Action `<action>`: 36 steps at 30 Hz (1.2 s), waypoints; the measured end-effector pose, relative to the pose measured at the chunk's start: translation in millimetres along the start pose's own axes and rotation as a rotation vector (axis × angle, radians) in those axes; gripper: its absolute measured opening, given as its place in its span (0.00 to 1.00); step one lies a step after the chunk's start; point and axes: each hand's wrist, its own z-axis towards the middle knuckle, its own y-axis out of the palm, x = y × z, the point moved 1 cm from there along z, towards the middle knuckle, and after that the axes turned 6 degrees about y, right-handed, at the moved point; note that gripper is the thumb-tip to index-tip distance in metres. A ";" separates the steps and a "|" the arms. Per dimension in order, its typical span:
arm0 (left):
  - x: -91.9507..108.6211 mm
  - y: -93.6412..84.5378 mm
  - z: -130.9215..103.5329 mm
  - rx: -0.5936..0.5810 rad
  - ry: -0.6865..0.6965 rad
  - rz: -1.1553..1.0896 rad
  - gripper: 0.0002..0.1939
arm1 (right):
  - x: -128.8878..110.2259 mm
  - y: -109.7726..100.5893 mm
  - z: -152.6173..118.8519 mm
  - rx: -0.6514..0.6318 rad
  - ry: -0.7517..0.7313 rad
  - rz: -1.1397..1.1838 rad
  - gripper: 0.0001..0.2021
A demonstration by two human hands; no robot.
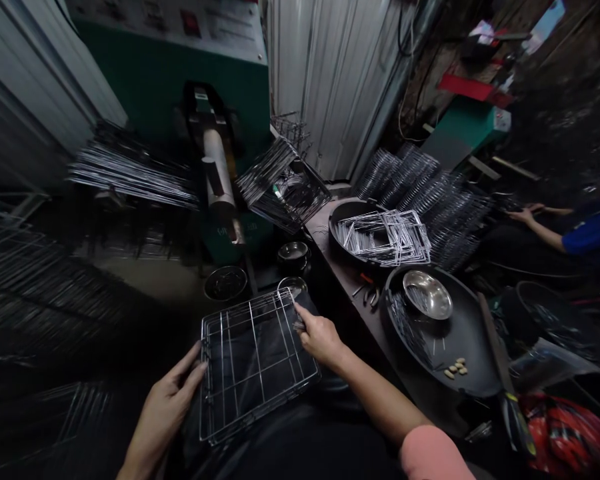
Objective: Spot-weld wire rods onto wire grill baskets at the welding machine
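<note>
A shallow wire basket (254,353) with a grid of thin metal rods lies tilted over my lap. My left hand (173,400) grips its left side, thumb and fingers closed on the frame. At the upper right corner my right hand (323,340) touches the basket with its extended index finger. The other right fingers are curled, and a small bundle of thin metal pieces (299,326) shows at them; its exact kind is hard to see. Just beyond the basket stands a small metal bowl (293,285).
A green machine (165,100) with a protruding metal arm (219,167) stands ahead. On the right are a pan of wire frames (385,237), a black tray (470,340) with a steel bowl (427,295), and pliers (373,295). Stacked wire racks (130,175) sit left. Another person's arm (550,230) reaches in at far right.
</note>
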 end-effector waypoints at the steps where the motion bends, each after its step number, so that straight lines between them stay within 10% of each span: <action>1: -2.1 -0.8 -0.4 -0.002 0.000 0.001 0.44 | 0.0 -0.3 -0.6 -0.002 -0.006 -0.007 0.34; 18: -9.4 -12.8 -12.2 -0.091 0.110 0.249 0.40 | 39.7 28.4 8.2 -0.003 -0.155 0.379 0.28; 27: -5.3 -31.4 -10.1 -0.345 0.274 0.632 0.64 | 43.7 -2.7 -8.3 -0.319 -0.298 0.144 0.66; 36: -9.6 -22.6 -19.1 -0.310 0.341 0.809 0.68 | 53.8 3.5 -9.0 -0.326 -0.286 0.115 0.66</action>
